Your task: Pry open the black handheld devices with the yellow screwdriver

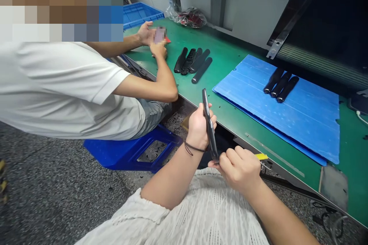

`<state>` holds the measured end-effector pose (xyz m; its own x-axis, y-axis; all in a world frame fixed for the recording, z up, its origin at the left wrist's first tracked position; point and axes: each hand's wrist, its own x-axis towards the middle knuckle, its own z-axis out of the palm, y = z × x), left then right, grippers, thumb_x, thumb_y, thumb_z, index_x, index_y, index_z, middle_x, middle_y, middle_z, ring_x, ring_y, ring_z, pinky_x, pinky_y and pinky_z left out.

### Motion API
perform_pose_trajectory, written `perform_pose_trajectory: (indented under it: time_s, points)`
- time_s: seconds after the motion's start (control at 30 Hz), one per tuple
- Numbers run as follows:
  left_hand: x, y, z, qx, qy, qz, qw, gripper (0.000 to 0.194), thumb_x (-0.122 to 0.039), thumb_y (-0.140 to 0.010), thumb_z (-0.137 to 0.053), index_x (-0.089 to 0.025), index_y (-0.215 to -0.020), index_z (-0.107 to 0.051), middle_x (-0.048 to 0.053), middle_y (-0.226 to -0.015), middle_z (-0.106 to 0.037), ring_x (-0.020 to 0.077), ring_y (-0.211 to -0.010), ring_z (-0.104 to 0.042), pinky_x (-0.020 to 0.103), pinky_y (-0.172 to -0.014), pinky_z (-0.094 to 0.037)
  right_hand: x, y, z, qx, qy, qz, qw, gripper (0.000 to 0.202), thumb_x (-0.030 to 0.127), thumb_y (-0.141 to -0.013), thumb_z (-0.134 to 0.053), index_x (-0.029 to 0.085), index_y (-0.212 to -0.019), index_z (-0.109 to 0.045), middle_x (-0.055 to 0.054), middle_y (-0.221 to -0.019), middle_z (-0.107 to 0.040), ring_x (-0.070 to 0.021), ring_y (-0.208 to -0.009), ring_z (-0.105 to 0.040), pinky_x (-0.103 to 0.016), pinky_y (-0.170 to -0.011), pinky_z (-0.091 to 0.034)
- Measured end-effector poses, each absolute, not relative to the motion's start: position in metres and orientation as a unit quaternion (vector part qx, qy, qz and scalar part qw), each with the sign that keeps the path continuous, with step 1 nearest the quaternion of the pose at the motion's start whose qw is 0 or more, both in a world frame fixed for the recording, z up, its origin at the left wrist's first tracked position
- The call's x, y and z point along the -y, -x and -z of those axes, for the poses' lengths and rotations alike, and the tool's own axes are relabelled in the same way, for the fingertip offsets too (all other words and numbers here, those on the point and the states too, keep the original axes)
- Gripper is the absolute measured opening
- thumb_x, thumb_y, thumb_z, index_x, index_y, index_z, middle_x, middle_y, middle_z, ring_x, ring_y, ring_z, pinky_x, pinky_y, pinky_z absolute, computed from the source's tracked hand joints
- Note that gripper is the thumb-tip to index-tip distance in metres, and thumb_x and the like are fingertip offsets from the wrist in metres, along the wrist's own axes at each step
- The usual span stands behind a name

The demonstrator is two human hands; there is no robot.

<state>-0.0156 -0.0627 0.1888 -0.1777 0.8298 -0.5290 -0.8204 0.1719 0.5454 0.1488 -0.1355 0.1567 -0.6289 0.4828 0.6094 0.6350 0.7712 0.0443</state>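
Observation:
My left hand [197,127] is closed around a long, glossy black plastic part [209,128], held nearly upright over the table's front edge. At its lower end, my right hand [240,168] is closed in a fist with the thumb by the part's tip. Out of the back of that fist sticks the yellow end of a slim tool [261,156]; its working end is hidden, so I cannot tell its kind. Three similar black parts [281,86] lie side by side on a blue plastic sheet [304,126]. Several more black parts [198,60] rest on the green table [230,61].
To the left sits a co-worker in a white shirt [66,84], holding a blurred object. A blue stool [115,153] is beneath them. At the back are a blue crate [140,11] and a clear plastic bag [192,18]. A dark device [358,103] with a white cable lies far right.

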Motion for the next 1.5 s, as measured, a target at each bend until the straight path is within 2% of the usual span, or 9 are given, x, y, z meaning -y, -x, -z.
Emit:
perform_pose_trajectory:
  time_s: [0.2,0.3,0.43,0.7,0.87,0.97,1.07,1.2,1.5]
  points:
    - [0.059,0.030,-0.181,-0.412,0.020,-0.668,0.619,0.027,-0.037,-0.111,-0.040,-0.017,-0.096,-0.052,-0.010,-0.056,-0.029,0.0051,-0.037,-0.023,0.017,-0.039,-0.020,0.140,-0.154,-0.148,0.883,0.378,0.016,0.277,0.022,0.027,-0.105,-0.051,0.011,-0.120,-0.053,-0.006,-0.086,-0.054,-0.0179,-0.077,-0.046,-0.031,-0.064,-0.032]
    - [0.060,0.035,-0.183,-0.412,0.026,-0.677,0.609,0.027,-0.037,-0.111,-0.039,-0.017,-0.096,-0.051,-0.010,-0.055,-0.029,0.0056,-0.038,-0.023,0.017,-0.040,-0.022,0.137,-0.161,-0.146,0.887,0.435,0.066,0.140,0.074,-0.007,-0.079,-0.047,0.022,-0.147,-0.047,-0.004,-0.086,-0.054,-0.0171,-0.070,-0.048,-0.030,-0.055,-0.024]
    - [0.063,0.036,-0.186,-0.421,0.024,-0.679,0.602,0.025,-0.038,-0.110,-0.040,-0.018,-0.099,-0.051,-0.010,-0.056,-0.030,0.0059,-0.039,-0.024,0.017,-0.040,-0.023,0.136,-0.163,-0.151,0.863,0.499,-0.048,0.065,0.113,-0.002,-0.074,-0.064,0.025,-0.170,-0.011,-0.006,-0.097,-0.063,-0.0171,-0.069,-0.055,-0.026,-0.051,-0.029]
    - [0.076,0.024,-0.181,-0.434,-0.082,-0.706,0.553,0.023,-0.039,-0.103,-0.055,-0.017,-0.108,-0.057,-0.001,-0.076,-0.056,0.0091,-0.054,-0.052,0.021,-0.053,-0.045,0.149,-0.138,-0.181,0.736,0.370,-0.358,0.440,0.009,0.024,-0.095,-0.071,0.017,-0.095,-0.066,0.000,-0.075,-0.056,-0.0100,-0.065,-0.050,-0.025,-0.057,-0.039]
    - [0.108,0.026,-0.187,-0.492,-0.473,-0.727,0.076,0.046,-0.037,-0.094,-0.068,-0.026,-0.138,-0.058,0.011,-0.153,-0.053,0.0279,-0.146,-0.047,0.042,-0.120,-0.037,0.156,-0.150,-0.208,0.713,0.337,-0.360,0.498,0.007,0.021,-0.095,-0.069,0.016,-0.096,-0.065,0.001,-0.073,-0.052,-0.0100,-0.064,-0.046,-0.026,-0.058,-0.036]
    - [0.125,0.028,-0.188,-0.383,-0.718,-0.577,0.071,0.030,-0.039,-0.103,-0.044,-0.023,-0.107,-0.069,0.012,-0.101,-0.071,0.0278,-0.102,-0.067,0.046,-0.100,-0.044,0.160,-0.156,-0.218,0.736,0.319,-0.372,0.467,0.016,0.031,-0.098,-0.070,0.017,-0.097,-0.063,0.001,-0.074,-0.053,-0.0094,-0.064,-0.046,-0.026,-0.058,-0.036]
    - [0.127,0.030,-0.181,-0.356,-0.745,-0.526,0.202,0.046,-0.035,-0.105,-0.028,-0.020,-0.067,-0.049,0.005,-0.058,-0.050,0.0188,-0.057,-0.044,0.038,-0.070,-0.034,0.161,-0.166,-0.221,0.770,0.333,-0.357,0.411,0.025,0.030,-0.103,-0.062,0.018,-0.125,-0.058,-0.002,-0.087,-0.060,-0.0125,-0.076,-0.055,-0.028,-0.067,-0.044]
    - [0.120,0.029,-0.173,-0.367,-0.707,-0.535,0.280,0.051,-0.042,-0.104,-0.027,-0.020,-0.061,-0.042,0.006,-0.055,-0.044,0.0187,-0.056,-0.036,0.038,-0.068,-0.027,0.154,-0.181,-0.220,0.864,0.305,-0.233,0.326,0.019,0.014,-0.103,-0.048,0.016,-0.119,-0.057,-0.003,-0.083,-0.053,-0.0147,-0.073,-0.043,-0.031,-0.065,-0.033]
    - [0.119,0.021,-0.174,-0.331,-0.750,-0.506,0.268,0.041,-0.033,-0.102,-0.029,-0.020,-0.066,-0.043,0.005,-0.058,-0.043,0.0182,-0.057,-0.034,0.037,-0.068,-0.026,0.135,-0.165,-0.224,0.882,0.318,-0.221,0.269,0.065,0.080,-0.095,-0.050,0.017,-0.082,-0.053,0.002,-0.071,-0.048,-0.0114,-0.064,-0.034,-0.030,-0.062,-0.026]
